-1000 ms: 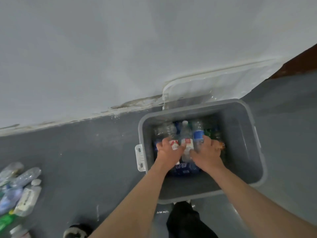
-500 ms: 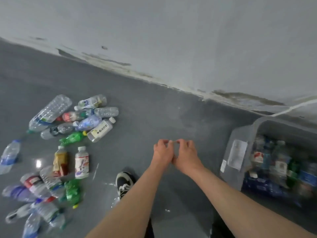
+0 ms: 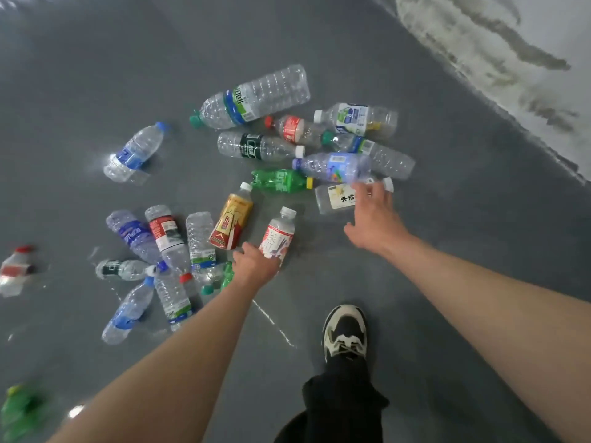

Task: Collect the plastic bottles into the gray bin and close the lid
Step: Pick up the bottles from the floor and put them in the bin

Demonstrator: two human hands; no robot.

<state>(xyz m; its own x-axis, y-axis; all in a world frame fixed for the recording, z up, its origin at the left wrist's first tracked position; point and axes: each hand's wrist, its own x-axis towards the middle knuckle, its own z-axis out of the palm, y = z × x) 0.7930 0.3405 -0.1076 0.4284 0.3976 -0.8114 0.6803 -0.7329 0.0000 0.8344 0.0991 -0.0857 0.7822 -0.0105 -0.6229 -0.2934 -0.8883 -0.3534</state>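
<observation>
1. Left hand [image 3: 256, 266] wraps its fingers round the bottom of an upright clear plastic bottle with a pink and white label [image 3: 277, 233].
2. Just left of it stands a gold and red bottle with a white cap [image 3: 231, 221].
3. More clear plastic bottles [image 3: 166, 247] lie in a heap on the shiny gray floor [image 3: 431, 219], further left.
4. Right hand [image 3: 374, 215] is spread wide over a lying clear bottle with a white and yellow label [image 3: 335, 197]; whether it touches the bottle is hard to tell.
5. One black and white shoe [image 3: 344, 334] stands below the hands.
</observation>
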